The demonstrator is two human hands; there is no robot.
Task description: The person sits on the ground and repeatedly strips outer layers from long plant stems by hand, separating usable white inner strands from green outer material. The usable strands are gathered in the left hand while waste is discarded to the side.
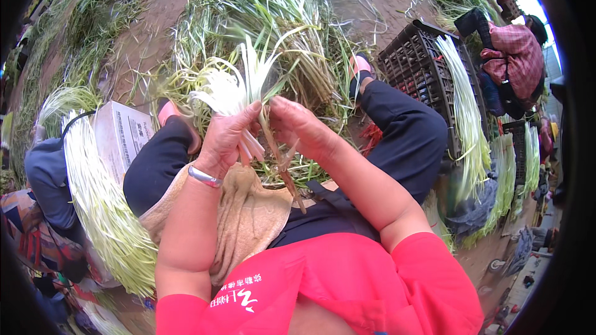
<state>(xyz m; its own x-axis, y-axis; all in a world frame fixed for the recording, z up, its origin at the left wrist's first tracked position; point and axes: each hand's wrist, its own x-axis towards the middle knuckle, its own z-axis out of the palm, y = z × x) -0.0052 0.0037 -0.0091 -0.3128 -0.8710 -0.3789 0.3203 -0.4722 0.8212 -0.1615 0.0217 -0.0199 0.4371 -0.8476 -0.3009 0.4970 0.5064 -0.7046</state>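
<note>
My left hand [227, 138], with a silver bangle at its wrist, grips a small bunch of peeled white stalks [228, 90]. Their pale, limp tops fan out above the thumb, and the cut ends show below the fingers. Close beside it, my right hand [298, 125] has thumb and fingertips pinched at the upper part of a leafy stalk [274, 149]. That stalk has a brown, dry outer sheath and hangs down toward my lap, with a loose strip of skin near its middle. Some of my fingers are hidden behind the stalks. A tan towel [247, 214] covers part of my lap.
Before my feet lies a large heap of unpeeled green stalks [279, 14]. White stalks [100, 195] drape beside a cardboard box [123, 135] on the left. A black plastic crate [419, 70] stands right, with more white stalks [465, 116] across it. People sit on both sides.
</note>
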